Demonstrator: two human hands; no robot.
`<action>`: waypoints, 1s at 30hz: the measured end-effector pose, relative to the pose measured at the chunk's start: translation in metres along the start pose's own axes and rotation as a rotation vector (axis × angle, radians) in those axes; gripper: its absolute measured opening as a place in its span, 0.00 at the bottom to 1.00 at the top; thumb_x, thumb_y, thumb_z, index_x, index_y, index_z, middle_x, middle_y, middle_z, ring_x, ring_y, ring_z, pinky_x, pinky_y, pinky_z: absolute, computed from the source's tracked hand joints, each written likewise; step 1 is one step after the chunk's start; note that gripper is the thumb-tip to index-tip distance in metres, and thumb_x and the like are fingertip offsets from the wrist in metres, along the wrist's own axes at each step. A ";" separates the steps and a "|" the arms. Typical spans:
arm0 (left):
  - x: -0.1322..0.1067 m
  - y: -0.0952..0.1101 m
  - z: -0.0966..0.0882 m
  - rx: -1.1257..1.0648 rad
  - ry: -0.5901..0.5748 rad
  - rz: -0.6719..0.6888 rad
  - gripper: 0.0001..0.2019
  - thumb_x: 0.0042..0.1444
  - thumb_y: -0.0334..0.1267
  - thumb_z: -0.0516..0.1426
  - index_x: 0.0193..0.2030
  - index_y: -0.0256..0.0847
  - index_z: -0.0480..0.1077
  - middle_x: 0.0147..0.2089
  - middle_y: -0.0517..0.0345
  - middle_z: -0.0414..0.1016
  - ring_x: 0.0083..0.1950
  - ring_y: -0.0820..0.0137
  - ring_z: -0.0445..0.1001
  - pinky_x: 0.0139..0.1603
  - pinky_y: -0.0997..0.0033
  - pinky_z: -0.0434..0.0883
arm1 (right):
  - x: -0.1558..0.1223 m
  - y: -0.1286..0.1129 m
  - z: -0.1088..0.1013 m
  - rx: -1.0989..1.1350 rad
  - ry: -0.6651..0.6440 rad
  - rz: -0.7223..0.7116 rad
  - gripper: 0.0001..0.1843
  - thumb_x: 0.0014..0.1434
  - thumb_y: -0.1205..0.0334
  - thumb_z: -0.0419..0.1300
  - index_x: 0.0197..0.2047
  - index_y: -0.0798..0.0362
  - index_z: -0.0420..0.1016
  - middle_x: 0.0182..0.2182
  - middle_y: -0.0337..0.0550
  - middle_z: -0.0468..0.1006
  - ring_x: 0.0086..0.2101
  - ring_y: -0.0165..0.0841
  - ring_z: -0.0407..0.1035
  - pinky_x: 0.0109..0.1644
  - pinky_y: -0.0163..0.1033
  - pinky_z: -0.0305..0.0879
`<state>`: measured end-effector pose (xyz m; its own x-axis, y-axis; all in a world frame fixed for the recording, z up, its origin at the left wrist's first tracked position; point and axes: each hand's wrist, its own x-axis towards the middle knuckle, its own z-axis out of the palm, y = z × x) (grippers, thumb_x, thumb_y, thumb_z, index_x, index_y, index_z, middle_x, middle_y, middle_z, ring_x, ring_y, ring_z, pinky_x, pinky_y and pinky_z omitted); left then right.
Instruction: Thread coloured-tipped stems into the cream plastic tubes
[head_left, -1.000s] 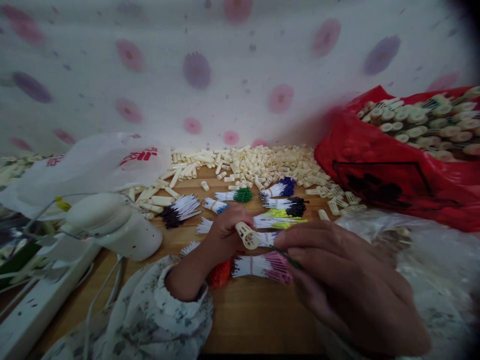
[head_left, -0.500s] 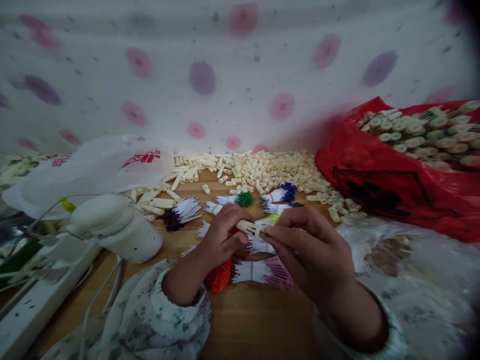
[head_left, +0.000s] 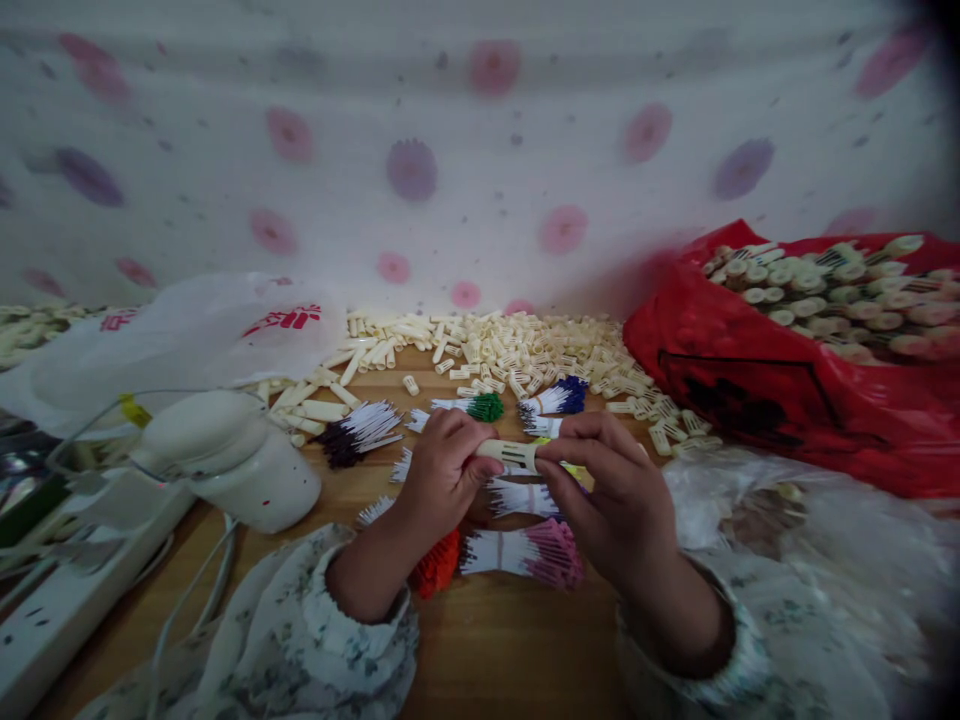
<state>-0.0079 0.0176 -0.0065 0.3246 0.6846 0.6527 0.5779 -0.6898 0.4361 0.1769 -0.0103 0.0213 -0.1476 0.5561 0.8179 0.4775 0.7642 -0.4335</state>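
One head-worn camera looks from above the near side of the table, facing forward and down. It is close to the left hand and right hand, which sit mid-view, their sleeves entering from below. A flowered cloth fills the upper background; the frame cuts off a power strip at left and a red bag at right.
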 end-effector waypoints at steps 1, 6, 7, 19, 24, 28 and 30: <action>0.000 0.000 0.000 0.014 0.012 0.001 0.25 0.61 0.56 0.43 0.38 0.37 0.70 0.34 0.53 0.66 0.39 0.65 0.64 0.39 0.65 0.61 | -0.001 0.001 0.001 0.016 0.005 0.022 0.06 0.54 0.74 0.60 0.35 0.55 0.74 0.32 0.41 0.69 0.34 0.28 0.67 0.37 0.32 0.65; 0.000 0.000 0.000 0.080 0.033 -0.001 0.27 0.60 0.58 0.43 0.39 0.37 0.71 0.34 0.52 0.67 0.39 0.63 0.64 0.40 0.64 0.62 | -0.005 0.005 0.006 0.085 -0.010 0.117 0.04 0.56 0.71 0.60 0.35 0.54 0.73 0.33 0.40 0.70 0.35 0.28 0.67 0.38 0.33 0.64; 0.000 -0.001 0.000 0.091 0.033 -0.002 0.27 0.60 0.58 0.42 0.39 0.37 0.71 0.34 0.52 0.67 0.39 0.63 0.64 0.40 0.64 0.62 | -0.005 0.006 0.006 0.098 -0.013 0.129 0.03 0.57 0.70 0.59 0.34 0.53 0.73 0.33 0.40 0.70 0.35 0.28 0.67 0.38 0.33 0.64; 0.003 -0.016 -0.002 -0.003 0.115 -0.189 0.21 0.57 0.57 0.50 0.34 0.39 0.69 0.32 0.56 0.69 0.37 0.66 0.67 0.39 0.68 0.63 | 0.002 0.025 0.003 0.352 -0.061 0.277 0.06 0.59 0.64 0.58 0.39 0.48 0.77 0.34 0.40 0.73 0.37 0.30 0.68 0.41 0.37 0.65; 0.006 -0.053 -0.010 -0.055 0.275 -0.554 0.12 0.57 0.46 0.54 0.33 0.39 0.67 0.28 0.61 0.70 0.30 0.70 0.69 0.33 0.74 0.65 | 0.034 0.049 0.022 0.031 -0.491 0.285 0.07 0.57 0.64 0.58 0.36 0.52 0.77 0.32 0.40 0.79 0.32 0.30 0.71 0.36 0.34 0.64; 0.007 -0.066 -0.012 0.159 0.082 -0.599 0.09 0.58 0.38 0.52 0.38 0.39 0.71 0.34 0.56 0.76 0.35 0.66 0.73 0.36 0.73 0.65 | 0.055 0.055 0.068 -0.393 -0.920 0.136 0.12 0.58 0.67 0.54 0.39 0.50 0.79 0.37 0.41 0.81 0.37 0.32 0.73 0.40 0.34 0.63; 0.007 -0.068 -0.011 0.175 0.017 -0.590 0.09 0.56 0.34 0.53 0.40 0.40 0.73 0.37 0.55 0.78 0.38 0.65 0.75 0.37 0.74 0.65 | 0.057 0.057 0.091 -0.487 -0.975 0.132 0.13 0.58 0.67 0.54 0.40 0.51 0.79 0.38 0.45 0.81 0.39 0.35 0.74 0.41 0.35 0.64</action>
<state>-0.0528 0.0667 -0.0247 -0.0986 0.9344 0.3422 0.7712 -0.1456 0.6198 0.1173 0.0950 0.0092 -0.5889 0.8075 0.0330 0.7992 0.5880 -0.1245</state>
